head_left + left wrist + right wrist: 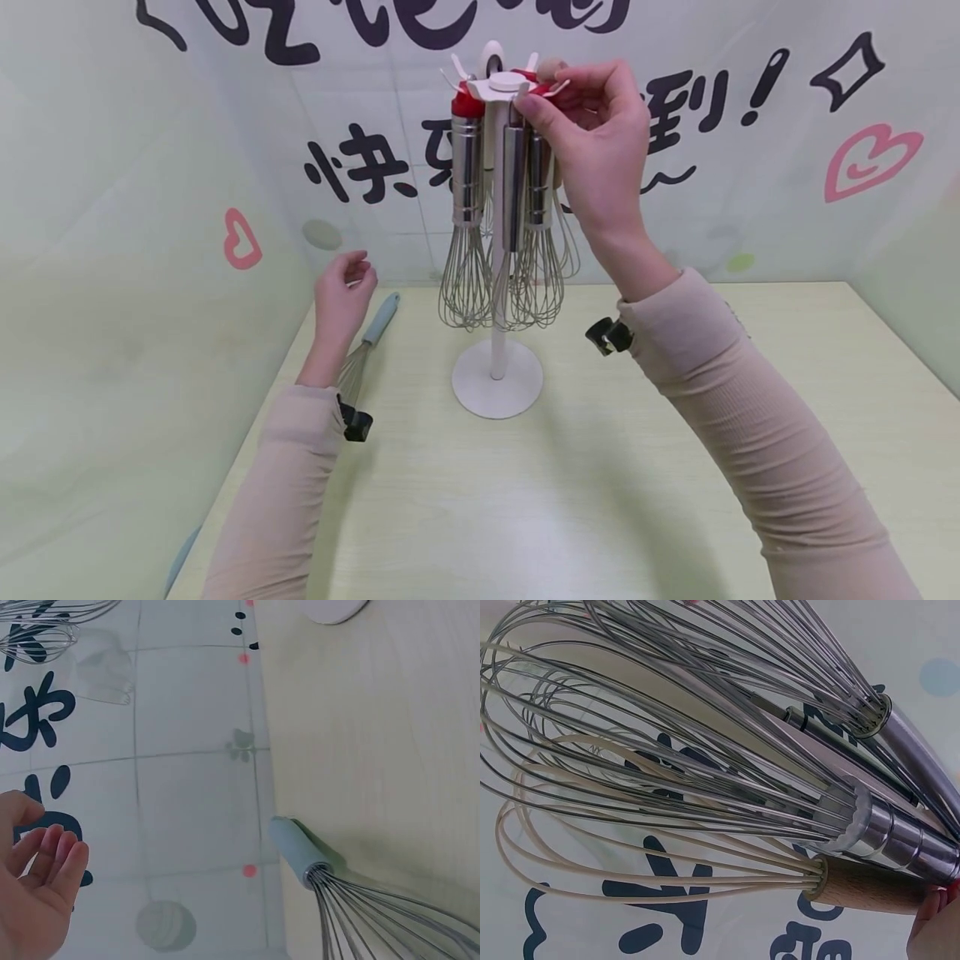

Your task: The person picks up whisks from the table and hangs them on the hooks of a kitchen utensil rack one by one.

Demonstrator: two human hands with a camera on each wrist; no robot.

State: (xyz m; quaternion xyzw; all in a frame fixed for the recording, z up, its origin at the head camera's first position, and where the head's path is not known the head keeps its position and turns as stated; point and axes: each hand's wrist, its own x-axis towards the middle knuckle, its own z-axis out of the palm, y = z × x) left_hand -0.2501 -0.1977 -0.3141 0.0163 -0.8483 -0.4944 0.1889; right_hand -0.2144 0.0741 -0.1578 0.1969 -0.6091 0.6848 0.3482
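A white stand [497, 354] holds several whisks hanging from hooks around its top. At those hooks my right hand [603, 142] pinches the top end of a slim steel-handled whisk [513, 162] between thumb and fingers. Beside it hang two whisks with thick ribbed steel handles, a left one [467, 167] with a red top and a right one [538, 179]. A wooden-handled whisk [870, 885] shows close by the fingers in the right wrist view. My left hand [343, 300] is raised with loosely curled fingers, holding nothing, near a blue-handled whisk [381, 321] lying on the table.
The pale wooden table [600, 467] reaches back to a printed cloth backdrop [360, 217] with dark lettering. Cloth also hangs along the left and right sides. The stand's round base sits toward the back middle of the table. A light-blue edge [180, 558] shows at bottom left.
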